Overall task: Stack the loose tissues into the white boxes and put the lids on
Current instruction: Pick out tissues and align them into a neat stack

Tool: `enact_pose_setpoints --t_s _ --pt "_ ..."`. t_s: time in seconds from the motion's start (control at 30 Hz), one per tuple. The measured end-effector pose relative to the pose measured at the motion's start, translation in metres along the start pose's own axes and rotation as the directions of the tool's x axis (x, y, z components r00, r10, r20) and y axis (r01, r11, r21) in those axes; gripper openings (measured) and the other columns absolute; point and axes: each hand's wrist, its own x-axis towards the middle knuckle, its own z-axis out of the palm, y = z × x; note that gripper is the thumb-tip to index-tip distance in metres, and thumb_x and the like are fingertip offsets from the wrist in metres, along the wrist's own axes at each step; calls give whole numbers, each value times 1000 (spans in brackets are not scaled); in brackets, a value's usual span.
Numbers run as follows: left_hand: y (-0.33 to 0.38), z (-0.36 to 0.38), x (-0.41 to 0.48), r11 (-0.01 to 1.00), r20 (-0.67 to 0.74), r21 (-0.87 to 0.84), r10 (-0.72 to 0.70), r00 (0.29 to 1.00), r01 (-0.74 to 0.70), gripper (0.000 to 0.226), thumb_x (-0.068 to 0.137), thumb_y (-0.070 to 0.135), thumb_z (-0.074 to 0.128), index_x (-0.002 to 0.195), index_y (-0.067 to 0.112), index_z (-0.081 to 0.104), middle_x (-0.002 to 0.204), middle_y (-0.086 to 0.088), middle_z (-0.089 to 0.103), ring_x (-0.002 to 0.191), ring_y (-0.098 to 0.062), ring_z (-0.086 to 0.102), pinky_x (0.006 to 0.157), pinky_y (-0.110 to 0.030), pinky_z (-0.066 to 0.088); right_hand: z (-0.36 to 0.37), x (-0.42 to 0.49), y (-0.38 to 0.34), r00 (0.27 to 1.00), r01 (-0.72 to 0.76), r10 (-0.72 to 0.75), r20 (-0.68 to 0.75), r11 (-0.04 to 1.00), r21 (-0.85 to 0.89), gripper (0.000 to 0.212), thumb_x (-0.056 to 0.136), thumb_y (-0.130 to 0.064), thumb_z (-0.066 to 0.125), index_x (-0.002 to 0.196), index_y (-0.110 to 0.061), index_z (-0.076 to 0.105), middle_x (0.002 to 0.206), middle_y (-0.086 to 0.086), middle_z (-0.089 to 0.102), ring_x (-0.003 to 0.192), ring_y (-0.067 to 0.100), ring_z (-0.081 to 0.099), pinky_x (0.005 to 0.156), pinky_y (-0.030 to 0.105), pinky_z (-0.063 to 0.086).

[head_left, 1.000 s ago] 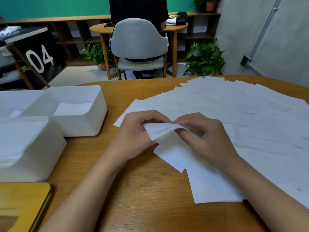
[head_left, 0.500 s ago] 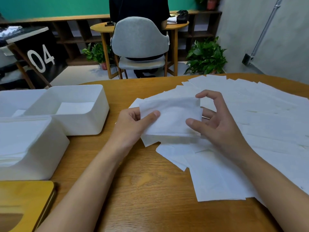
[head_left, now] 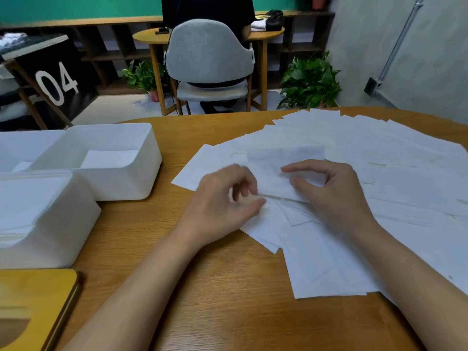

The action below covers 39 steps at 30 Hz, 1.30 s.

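Now, wooden table [head_left: 228, 312] as before, and the fan of loose tissues [head_left: 395, 178] covers its right half, unchanged. Nearer white box [head_left: 63, 231] at left holds a stack of tissues; farther white box [head_left: 144, 181] behind it, touching, has one sheet on its floor. Both are open and unmoved. Yellow lid [head_left: 35, 295] lies flat at the near left corner. Right hand [head_left: 339, 198] pinches the single tissue [head_left: 283, 155] between index and thumb at the sheet's lower right; half a second ago the fingers were spread wider. Left hand [head_left: 217, 203] has dropped and is motion-blurred, with fingers curled at the sheet's left edge; cannot tell whether it grips. The sheet sits lower, just above the spread.
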Motion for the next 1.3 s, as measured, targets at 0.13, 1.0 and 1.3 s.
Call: enact_pose_setpoints --t_s 0.13,1.0,1.3 --pt "9 10 -6 998 322 53 13 946 -32 24 80 29 90 102 31 80 101 14 68 95 -7 62 76 -10 38 -1 3 2 1000 -11 11 -16 1000 -6 28 92 -8 72 97 -33 84 101 -22 78 108 -2 69 103 32 53" --pt "5 9 -1 992 48 -124 -15 999 21 14 104 17 64 105 22 77 100 15 75 95 -9 68 79 -23 52 -3 0 -8 994 -9 -8 112 989 147 22 102 -23 61 102 -24 83 105 -16 79 110 0 67 95 22 46" --pt "0 -9 6 801 -54 -481 -434 899 357 15 103 7 62 105 6 76 88 -6 79 73 -16 73 78 -31 60 -1 -5 -13 992 -30 -3 128 967 251 8 97 -22 74 92 -17 79 85 -2 79 79 7 74 68 22 53"
